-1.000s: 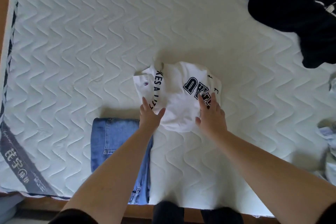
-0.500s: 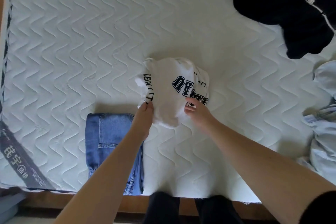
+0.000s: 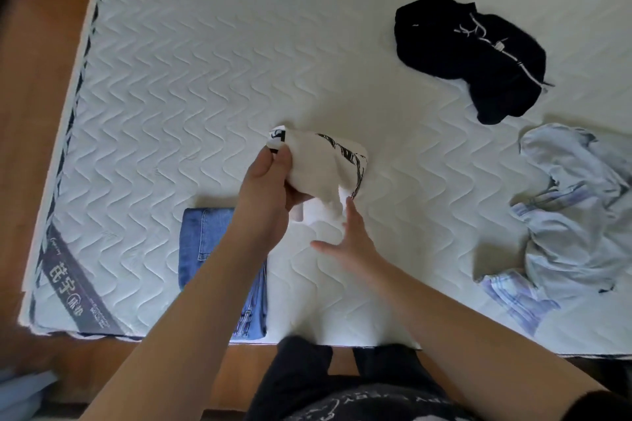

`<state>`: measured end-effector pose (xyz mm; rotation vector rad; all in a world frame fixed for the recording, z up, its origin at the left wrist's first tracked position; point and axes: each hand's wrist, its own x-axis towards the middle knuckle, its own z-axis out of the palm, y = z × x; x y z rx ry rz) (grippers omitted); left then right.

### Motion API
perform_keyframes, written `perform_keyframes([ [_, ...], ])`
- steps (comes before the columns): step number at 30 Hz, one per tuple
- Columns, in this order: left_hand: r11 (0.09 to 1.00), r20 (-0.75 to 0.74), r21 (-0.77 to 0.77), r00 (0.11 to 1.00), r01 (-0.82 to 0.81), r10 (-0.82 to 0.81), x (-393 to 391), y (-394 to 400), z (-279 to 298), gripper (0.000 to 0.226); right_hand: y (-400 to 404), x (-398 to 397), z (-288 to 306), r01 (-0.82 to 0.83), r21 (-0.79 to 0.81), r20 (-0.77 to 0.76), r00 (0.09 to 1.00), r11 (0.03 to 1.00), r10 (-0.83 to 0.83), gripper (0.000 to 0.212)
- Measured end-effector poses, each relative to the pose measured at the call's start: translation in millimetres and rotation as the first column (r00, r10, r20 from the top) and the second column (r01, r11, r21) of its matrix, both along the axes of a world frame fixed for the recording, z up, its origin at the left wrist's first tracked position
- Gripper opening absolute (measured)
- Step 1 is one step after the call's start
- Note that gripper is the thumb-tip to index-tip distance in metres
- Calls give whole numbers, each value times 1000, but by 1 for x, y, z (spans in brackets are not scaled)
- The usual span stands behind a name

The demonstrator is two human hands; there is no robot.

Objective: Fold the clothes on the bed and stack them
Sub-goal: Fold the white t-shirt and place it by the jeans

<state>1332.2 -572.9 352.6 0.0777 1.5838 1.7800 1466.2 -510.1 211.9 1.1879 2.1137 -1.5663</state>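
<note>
A white quilted mattress [image 3: 212,85] with a wavy stitched pattern fills most of the view. Its left edge carries a dark patterned trim [image 3: 73,102], and a grey band with pale printed characters [image 3: 73,280] crosses the near left corner. A brown wooden bed frame [image 3: 37,119] runs along the left side and along the near edge. Soft, even light falls over the surface. At the near left corner, off the bed, lies something pale blue [image 3: 20,393], too blurred to identify

Four garments are on one bed [image 3: 205,78]: one folded white T-shirt [image 3: 325,167], one folded pair of blue jeans [image 3: 205,242], one crumpled black hoodie [image 3: 472,54], one crumpled pale blue shirt [image 3: 574,215]. Two hands are visible, a left hand [image 3: 270,188] and a right hand [image 3: 352,239].
</note>
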Motion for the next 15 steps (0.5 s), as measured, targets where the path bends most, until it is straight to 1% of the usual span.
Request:
perform_keyframes([
  [3, 998, -89, 61, 996, 3, 2, 9, 0, 47, 22, -6, -10, 33, 172, -10, -63, 983, 985, -172, 119],
  [4, 997, -125, 70, 992, 22, -13, 14, 0, 62, 22, -6, -14, 44, 245, -49, -88, 965, 968, -248, 117],
  [5, 996, -156, 74, 987, 39, -27, 19, 1, 76, 21, -5, -17, 55, 316, -106, -110, 939, 943, -327, 112],
  [6, 996, -184, 76, 982, 44, -29, 24, 1, 90, 19, -1, -19, 67, 373, -163, -127, 910, 913, -394, 102],
  [7, 996, -211, 75, 977, 42, -25, 28, 2, 102, 17, 7, -20, 78, 404, -207, -147, 888, 891, -437, 87],
  [8, 996, -237, 75, 971, 40, -21, 31, 2, 114, 15, 15, -19, 90, 403, -214, -163, 883, 890, -440, 70],
  [9, 996, -265, 83, 964, 41, -18, 34, 2, 125, 15, 25, -18, 103, 376, -177, -176, 897, 909, -405, 56],
  [10, 994, -287, 97, 958, 41, -12, 35, 1, 134, 15, 34, -15, 114, 342, -127, -182, 915, 931, -360, 50],
  [12, 990, -316, 134, 949, 47, -2, 35, 0, 148, 14, 51, -6, 135, 271, -67, -184, 943, 960, -279, 52],
  [13, 988, -323, 149, 947, 47, 4, 34, -1, 153, 14, 57, -1, 145, 244, -71, -191, 948, 967, -253, 55],
  [15, 986, -344, 159, 939, 43, 15, 31, -3, 159, 14, 65, 10, 161, 222, -148, -247, 935, 964, -254, 59],
])
